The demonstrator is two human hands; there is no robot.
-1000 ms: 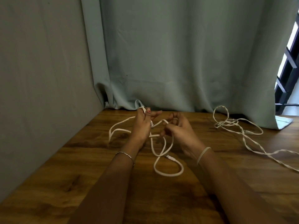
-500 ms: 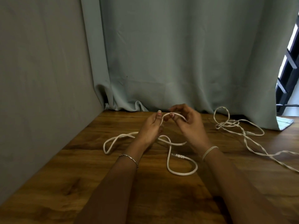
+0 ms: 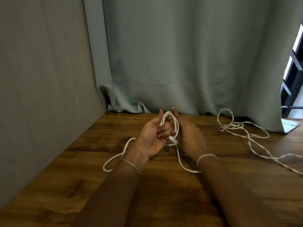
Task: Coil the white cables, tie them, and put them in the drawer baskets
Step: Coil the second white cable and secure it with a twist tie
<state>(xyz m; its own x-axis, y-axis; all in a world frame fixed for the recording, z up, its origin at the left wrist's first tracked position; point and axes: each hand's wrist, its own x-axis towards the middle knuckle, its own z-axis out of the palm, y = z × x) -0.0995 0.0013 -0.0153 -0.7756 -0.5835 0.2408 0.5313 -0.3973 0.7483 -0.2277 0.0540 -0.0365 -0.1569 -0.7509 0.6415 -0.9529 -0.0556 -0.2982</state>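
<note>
A white cable [image 3: 176,126] is looped into a small coil between my two hands above the wooden table [image 3: 91,182]. My left hand [image 3: 151,138], palm up, has its fingers curled through the loop. My right hand [image 3: 191,138] presses the coil from the right, back of the hand toward me. The cable's plug end shows just below the coil. Loose slack trails left around my left wrist and down under my right forearm. A white band [image 3: 207,157] sits on my right wrist. A second white cable [image 3: 242,131] lies tangled on the table at the right.
A grey wall [image 3: 41,79] borders the table on the left and a pale green curtain [image 3: 180,54] hangs along the back edge. A dark window frame [image 3: 293,76] shows at the far right. No drawer or basket is in view.
The cable has been gathered from one held strand into a small double loop between my hands. The slack loop on the table has shrunk and shifted toward my arms.
</note>
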